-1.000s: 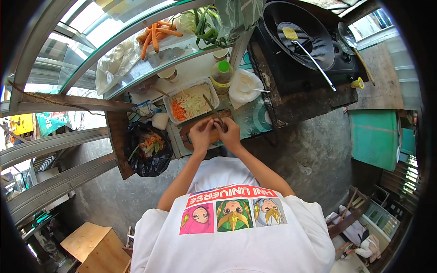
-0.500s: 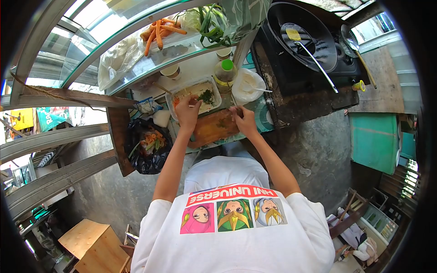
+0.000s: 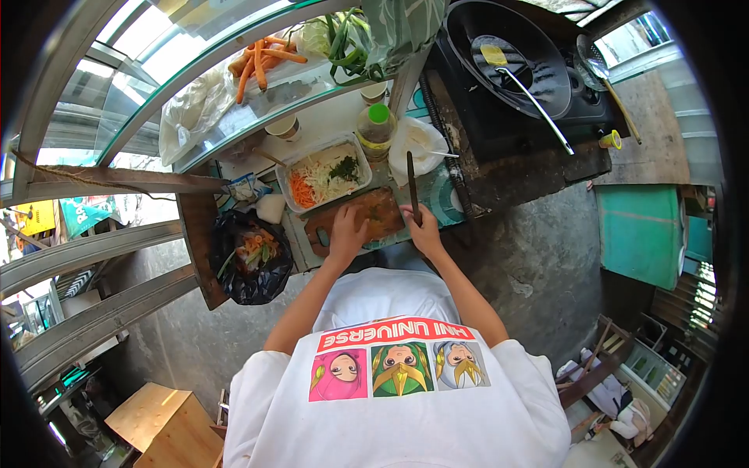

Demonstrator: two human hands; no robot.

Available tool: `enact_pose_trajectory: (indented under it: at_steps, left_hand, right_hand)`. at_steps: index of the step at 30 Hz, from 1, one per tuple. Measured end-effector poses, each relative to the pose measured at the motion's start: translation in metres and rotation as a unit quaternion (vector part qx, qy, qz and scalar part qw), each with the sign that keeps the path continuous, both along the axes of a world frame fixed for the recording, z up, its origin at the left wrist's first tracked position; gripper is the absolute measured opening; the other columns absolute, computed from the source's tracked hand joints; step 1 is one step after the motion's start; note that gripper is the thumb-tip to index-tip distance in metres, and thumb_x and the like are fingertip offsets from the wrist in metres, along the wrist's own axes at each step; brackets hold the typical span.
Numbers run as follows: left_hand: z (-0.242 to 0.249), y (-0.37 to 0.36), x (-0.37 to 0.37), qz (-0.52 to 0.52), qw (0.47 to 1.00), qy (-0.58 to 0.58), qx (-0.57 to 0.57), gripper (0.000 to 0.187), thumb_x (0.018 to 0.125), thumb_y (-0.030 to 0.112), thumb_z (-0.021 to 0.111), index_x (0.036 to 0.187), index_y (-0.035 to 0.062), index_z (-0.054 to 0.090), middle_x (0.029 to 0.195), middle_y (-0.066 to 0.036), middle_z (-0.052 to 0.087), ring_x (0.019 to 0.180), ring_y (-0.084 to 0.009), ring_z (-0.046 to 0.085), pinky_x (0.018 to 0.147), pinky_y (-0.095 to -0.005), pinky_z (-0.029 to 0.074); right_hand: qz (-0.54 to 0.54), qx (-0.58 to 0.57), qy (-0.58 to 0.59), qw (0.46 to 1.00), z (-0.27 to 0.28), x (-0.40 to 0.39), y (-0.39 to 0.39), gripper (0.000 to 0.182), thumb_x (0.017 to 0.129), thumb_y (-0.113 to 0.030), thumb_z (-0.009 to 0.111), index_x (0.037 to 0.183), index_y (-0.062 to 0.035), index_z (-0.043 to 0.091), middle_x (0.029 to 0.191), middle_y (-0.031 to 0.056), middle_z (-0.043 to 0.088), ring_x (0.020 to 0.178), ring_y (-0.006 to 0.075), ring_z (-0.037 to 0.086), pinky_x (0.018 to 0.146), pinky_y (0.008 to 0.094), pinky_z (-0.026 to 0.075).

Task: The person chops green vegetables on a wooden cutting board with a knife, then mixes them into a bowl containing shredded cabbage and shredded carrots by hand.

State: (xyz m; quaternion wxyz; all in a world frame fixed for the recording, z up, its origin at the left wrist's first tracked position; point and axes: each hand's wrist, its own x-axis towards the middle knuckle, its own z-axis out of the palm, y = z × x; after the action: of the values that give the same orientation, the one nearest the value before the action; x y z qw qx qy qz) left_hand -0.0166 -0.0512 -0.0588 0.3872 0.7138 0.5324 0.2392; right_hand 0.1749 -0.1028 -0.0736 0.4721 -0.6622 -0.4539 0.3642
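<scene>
My right hand point(image 3: 422, 231) is closed around the handle of a dark-bladed knife point(image 3: 412, 175), its blade pointing up and away from me. My left hand point(image 3: 349, 234) rests on the wooden cutting board point(image 3: 386, 222), fingers apart and nothing visible in them. Bits of chopped greens point(image 3: 378, 210) lie on the board between the two hands. Just beyond it stands a clear plastic tub point(image 3: 303, 209) with shredded carrot point(image 3: 301, 189), pale shredded vegetable point(image 3: 318, 173) and a heap of chopped greens point(image 3: 343, 168).
Behind the tub are a green-capped bottle point(image 3: 378, 129) and a white bag point(image 3: 421, 144). At left hangs a black bag point(image 3: 226, 277) of vegetable scraps. A wok point(image 3: 460, 35) sits on the stove at right. Carrots point(image 3: 265, 58) lie on the glass shelf above.
My left hand has moved from over the tub down onto the cutting board. In my right hand the knife has swung up into plain view. The camera view has shifted slightly.
</scene>
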Motion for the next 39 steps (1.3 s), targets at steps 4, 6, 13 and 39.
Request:
enact_pose_trajectory:
  at_steps: [4,6,13,39]
  left_hand:
    - [-0.014,-0.004,0.016,-0.015,0.996,0.027,0.088,0.041,0.078,0.010,0.065,0.114,-0.0010,0.050,0.113,-0.024,0.049,0.105,-0.0401,0.049,0.089,-0.0416,0.042]
    - [-0.019,-0.004,0.026,-0.012,0.997,0.015,0.072,0.038,0.078,0.009,0.065,0.112,-0.0008,0.052,0.111,-0.023,0.051,0.104,-0.0391,0.051,0.088,-0.0410,0.043]
    - [-0.017,-0.003,0.024,0.013,0.994,-0.086,0.070,0.023,0.076,0.005,0.066,0.098,-0.0002,0.061,0.101,-0.017,0.056,0.090,-0.0346,0.058,0.076,-0.0384,0.049]
    - [-0.016,-0.001,0.010,-0.160,0.955,0.080,0.235,0.018,0.073,0.023,0.071,0.090,0.0167,0.071,0.128,-0.003,0.050,0.116,-0.0292,0.042,0.095,-0.0433,0.032]
  right_hand:
    - [-0.039,-0.016,0.013,0.999,-0.001,-0.011,0.018,0.016,0.089,-0.009,0.056,0.100,-0.0013,0.065,0.070,-0.0010,0.049,0.058,0.0055,0.036,0.053,0.0231,0.031]
    - [-0.031,-0.044,0.015,0.998,0.000,-0.014,0.020,0.016,0.088,-0.008,0.055,0.100,-0.0008,0.064,0.081,0.0064,0.056,0.070,0.0149,0.048,0.064,0.0272,0.038]
    - [-0.008,-0.114,0.035,0.993,-0.011,-0.023,0.026,0.017,0.087,-0.010,0.056,0.098,-0.0007,0.065,0.089,0.0144,0.065,0.083,0.0249,0.063,0.076,0.0316,0.047]
    - [-0.057,-0.087,0.106,0.989,-0.012,0.011,-0.027,0.025,0.094,-0.016,0.054,0.100,0.0062,0.063,0.092,0.0101,0.067,0.087,0.0143,0.062,0.081,0.0267,0.048]
